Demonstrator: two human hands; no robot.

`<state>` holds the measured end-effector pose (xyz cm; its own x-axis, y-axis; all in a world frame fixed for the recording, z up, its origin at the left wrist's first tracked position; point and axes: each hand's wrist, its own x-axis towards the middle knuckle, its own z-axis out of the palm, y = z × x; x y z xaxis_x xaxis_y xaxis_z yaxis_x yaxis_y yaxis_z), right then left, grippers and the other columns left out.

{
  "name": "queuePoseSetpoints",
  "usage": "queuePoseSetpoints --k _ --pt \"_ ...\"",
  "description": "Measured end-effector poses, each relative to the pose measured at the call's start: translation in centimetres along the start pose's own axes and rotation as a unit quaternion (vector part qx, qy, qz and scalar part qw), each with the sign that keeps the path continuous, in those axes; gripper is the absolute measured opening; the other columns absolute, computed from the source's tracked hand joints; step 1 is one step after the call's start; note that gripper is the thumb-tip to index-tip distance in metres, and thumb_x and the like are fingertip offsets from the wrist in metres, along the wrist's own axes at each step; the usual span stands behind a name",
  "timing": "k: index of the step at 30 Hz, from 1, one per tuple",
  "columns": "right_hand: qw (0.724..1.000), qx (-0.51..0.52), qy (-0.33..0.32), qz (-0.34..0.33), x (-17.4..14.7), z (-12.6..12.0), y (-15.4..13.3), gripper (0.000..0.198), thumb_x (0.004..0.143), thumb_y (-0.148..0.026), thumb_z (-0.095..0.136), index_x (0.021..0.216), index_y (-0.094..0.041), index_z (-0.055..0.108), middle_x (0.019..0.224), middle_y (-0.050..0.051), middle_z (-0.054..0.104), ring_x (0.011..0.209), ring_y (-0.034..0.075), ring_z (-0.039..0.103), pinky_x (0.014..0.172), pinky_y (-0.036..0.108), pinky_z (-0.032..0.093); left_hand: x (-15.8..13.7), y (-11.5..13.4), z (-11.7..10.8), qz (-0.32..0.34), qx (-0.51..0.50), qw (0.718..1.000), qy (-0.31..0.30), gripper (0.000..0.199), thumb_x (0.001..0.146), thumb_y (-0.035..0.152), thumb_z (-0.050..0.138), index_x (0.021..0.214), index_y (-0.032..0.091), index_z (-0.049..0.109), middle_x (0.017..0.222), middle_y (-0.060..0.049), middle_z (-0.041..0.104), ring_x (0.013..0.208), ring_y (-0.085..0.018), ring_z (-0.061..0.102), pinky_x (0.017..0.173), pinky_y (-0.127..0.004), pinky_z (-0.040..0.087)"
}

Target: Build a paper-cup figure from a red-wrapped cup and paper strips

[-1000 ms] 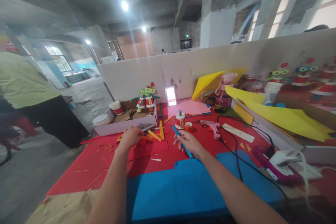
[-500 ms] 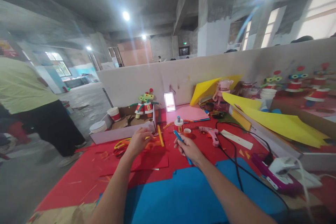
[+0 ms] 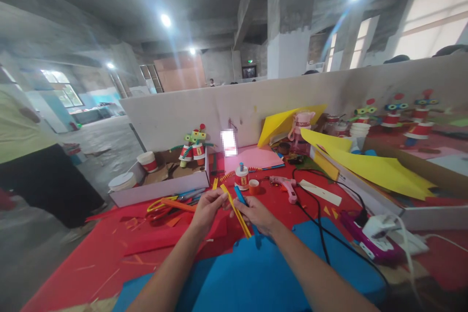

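Look, both hands are busy just in front of the small white cup (image 3: 242,179) with the red band, on the person's side of it. The left hand (image 3: 209,208) has its thumb and fingers pinched together on a yellow strip (image 3: 237,213), up near the far end. The right hand (image 3: 259,215) has its fingers closed around a blue strip (image 3: 239,195). I can't tell if they touch the yellow one too. A small orange ring (image 3: 254,189) sits just beside the cup, on the person's right, and a pink glue gun (image 3: 287,186) lies farther that way. On the cup's other side I see a box (image 3: 161,191) with two paper dolls (image 3: 198,148), and scissors (image 3: 166,200) nearer the person. A big blue sheet (image 3: 256,273) lies in front of the cup, near the person.
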<state>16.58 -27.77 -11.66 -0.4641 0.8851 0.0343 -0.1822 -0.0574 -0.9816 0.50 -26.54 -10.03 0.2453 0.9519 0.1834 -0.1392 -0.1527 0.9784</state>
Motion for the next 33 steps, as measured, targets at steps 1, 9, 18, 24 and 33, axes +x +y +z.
queuePoseSetpoints --k 1,9,18,24,33 --pt "1.000 0.003 -0.010 0.001 -0.1 0.0 -0.1 0.052 0.075 -0.068 0.058 0.077 -0.017 0.060 0.052 -0.006 0.046 0.039 0.003 0.022 0.040 0.020 0.016 0.0 -0.3 0.3 -0.008 -0.018 1.000 -0.016 0.036 0.071 0.045 0.073 0.062 0.015 0.055 0.052 0.003 0.052 0.048 -0.010 0.052 0.052 -0.023 0.042" --pt "0.999 0.003 0.045 0.019 0.0 -0.9 -0.1 0.049 0.073 -0.063 0.065 0.087 -0.015 0.065 0.058 -0.005 0.049 0.040 0.003 0.025 0.039 0.019 0.015 1.3 0.4 -3.2 0.033 0.201 0.970 0.129 0.036 0.077 0.051 0.060 0.078 0.016 0.065 0.061 0.001 0.059 0.052 -0.011 0.048 0.053 -0.023 0.036" --pt "0.995 -0.011 0.087 0.052 0.3 -1.0 0.4 0.043 0.073 -0.056 0.067 0.085 -0.015 0.062 0.056 -0.006 0.050 0.039 0.003 0.028 0.038 0.018 0.016 1.1 -0.5 -5.6 -0.007 0.751 0.657 0.065 0.038 0.088 0.048 0.050 0.076 0.018 0.069 0.088 -0.012 0.071 0.093 -0.029 0.060 0.076 -0.037 0.037" --pt "0.996 -0.015 0.079 0.050 0.4 -1.2 0.7 0.041 0.073 -0.054 0.067 0.085 -0.016 0.061 0.052 -0.008 0.046 0.038 0.003 0.028 0.037 0.017 0.016 1.4 -1.2 -4.7 -0.035 0.744 0.664 0.064 0.020 0.086 0.031 0.054 0.083 0.019 0.070 0.093 -0.011 0.072 0.098 -0.028 0.058 0.080 -0.038 0.036" --pt "0.995 -0.007 0.083 0.046 0.4 -1.3 0.8 0.046 0.071 -0.059 0.068 0.084 -0.016 0.059 0.050 -0.010 0.038 0.038 0.003 0.025 0.038 0.017 0.015 1.9 -0.1 -5.8 -0.071 0.356 0.927 0.100 0.027 0.073 0.040 0.061 0.062 0.015 0.061 0.052 0.001 0.056 0.051 -0.012 0.049 0.054 -0.024 0.033"
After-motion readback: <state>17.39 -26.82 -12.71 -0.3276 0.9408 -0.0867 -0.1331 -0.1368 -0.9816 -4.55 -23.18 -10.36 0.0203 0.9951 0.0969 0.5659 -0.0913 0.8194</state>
